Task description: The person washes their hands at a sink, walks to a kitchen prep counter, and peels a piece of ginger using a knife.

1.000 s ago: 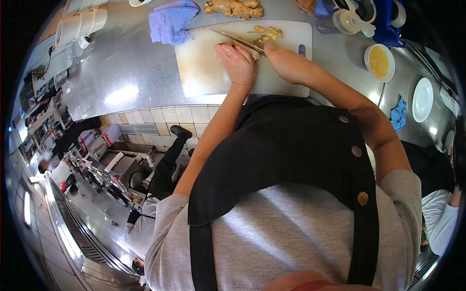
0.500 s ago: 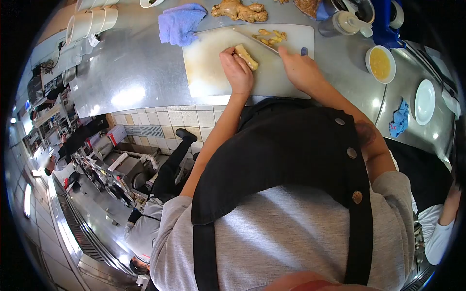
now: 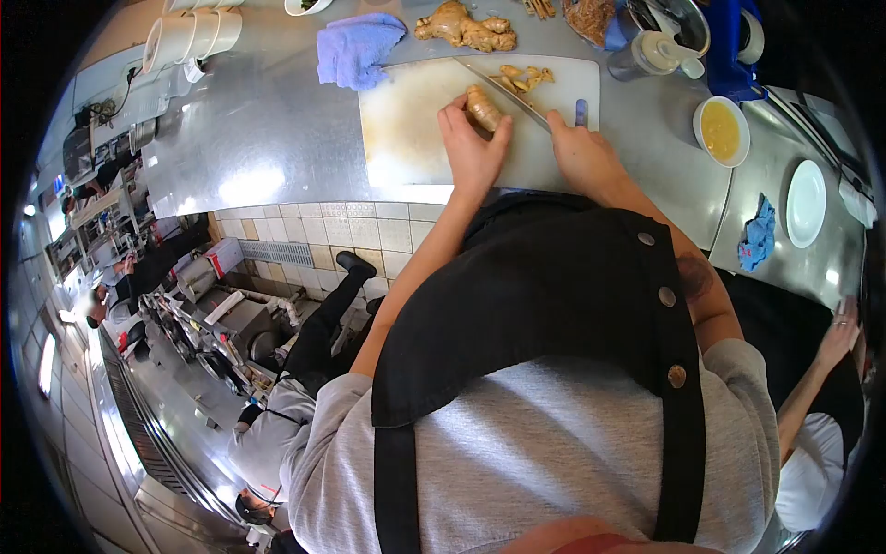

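My left hand [image 3: 473, 148] grips a short piece of ginger [image 3: 483, 109] between thumb and fingers, with its brown skin facing up. It sits over the middle of the white cutting board [image 3: 397, 138]. In my right hand [image 3: 586, 155] is a knife [image 3: 508, 94], its handle inside my closed fingers. The blade slants up and left, just right of the ginger piece. Yellowish-brown ginger peelings [image 3: 526, 79] lie on the board beyond the blade. A large unpeeled ginger root [image 3: 466, 28] rests on the steel counter past the board's far edge.
A purple cloth [image 3: 358, 51] lies at the board's far left corner. Rightward stand a squeeze bottle [image 3: 646, 55], a bowl of yellow liquid [image 3: 722, 131], a blue cloth [image 3: 758, 235] and a white oval dish [image 3: 807, 205]. A co-worker's hand [image 3: 838, 334] is at the right edge.
My left hand has turned the ginger piece, so skin shows where a pale cut face was. My right hand and knife shifted slightly right and down. The co-worker's arm at right has moved up.
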